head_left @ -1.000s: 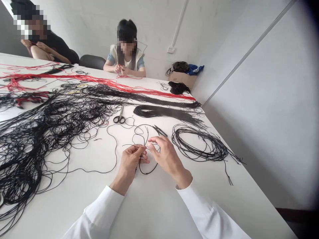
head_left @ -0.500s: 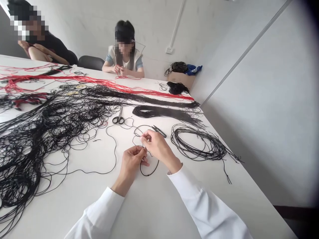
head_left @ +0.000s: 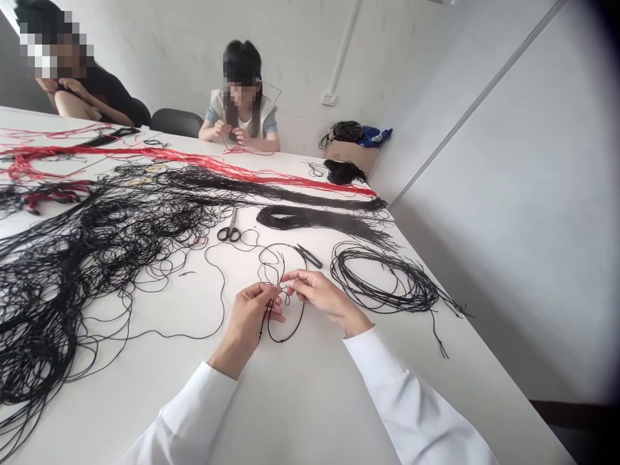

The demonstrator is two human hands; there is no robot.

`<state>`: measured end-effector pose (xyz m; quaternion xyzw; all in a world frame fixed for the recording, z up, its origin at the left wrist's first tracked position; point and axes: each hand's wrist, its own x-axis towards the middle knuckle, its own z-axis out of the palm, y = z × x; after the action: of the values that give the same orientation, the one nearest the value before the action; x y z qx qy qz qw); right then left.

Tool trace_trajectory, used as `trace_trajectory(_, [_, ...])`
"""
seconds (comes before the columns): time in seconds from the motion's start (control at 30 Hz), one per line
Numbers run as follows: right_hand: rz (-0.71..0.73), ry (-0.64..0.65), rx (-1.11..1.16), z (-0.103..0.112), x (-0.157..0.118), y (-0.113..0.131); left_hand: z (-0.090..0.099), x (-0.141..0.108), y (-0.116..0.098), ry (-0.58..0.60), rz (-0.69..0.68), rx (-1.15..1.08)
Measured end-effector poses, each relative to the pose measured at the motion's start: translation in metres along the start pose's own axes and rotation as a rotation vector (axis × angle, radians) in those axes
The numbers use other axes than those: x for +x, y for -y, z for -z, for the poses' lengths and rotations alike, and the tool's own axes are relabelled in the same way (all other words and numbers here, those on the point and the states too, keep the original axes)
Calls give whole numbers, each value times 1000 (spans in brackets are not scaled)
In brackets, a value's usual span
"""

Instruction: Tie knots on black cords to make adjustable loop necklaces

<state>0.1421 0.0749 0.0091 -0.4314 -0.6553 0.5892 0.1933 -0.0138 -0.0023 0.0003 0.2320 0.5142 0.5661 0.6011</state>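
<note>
Left hand (head_left: 248, 318) pinches light, probably springy cord (head_left: 279, 341), best held where strands cross; right hand's (head_left: 325, 299) grip, at three o'clock, is unclear.

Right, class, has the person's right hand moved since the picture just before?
Yes. Against the black thread snips, the right hand has shifted down the picture and slightly rightward.

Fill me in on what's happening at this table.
The left hand pinches a thin black cord, and the right hand works close beside it, fingertips nearly meeting. The scissors and thread snips lie untouched beyond the hands. Across the table, a person handles red cord.
</note>
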Motion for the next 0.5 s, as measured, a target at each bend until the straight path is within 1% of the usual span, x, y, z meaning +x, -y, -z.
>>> trace_trajectory(0.1, [-5, 77, 58, 1, 11, -1, 1, 0, -3, 40, 11, -2])
trace_trajectory(0.2, [78, 112, 14, -1, 22, -3, 2, 0, -4, 82, 28, 2])
trace_trajectory(0.27, [143, 163, -11, -2, 28, -4, 3, 0, -4, 104, 40, 5])
trace_trajectory(0.33, [170, 202, -35, -2, 32, -1, 4, 1, -4, 115, 47, 5])
trace_trajectory(0.4, [177, 202, -69, 0, 32, 3, 4, 1, -3, 116, 51, 2])
trace_trajectory(0.5, [213, 156, -126, 4, 28, 9, 4, 1, -3, 104, 38, 3])
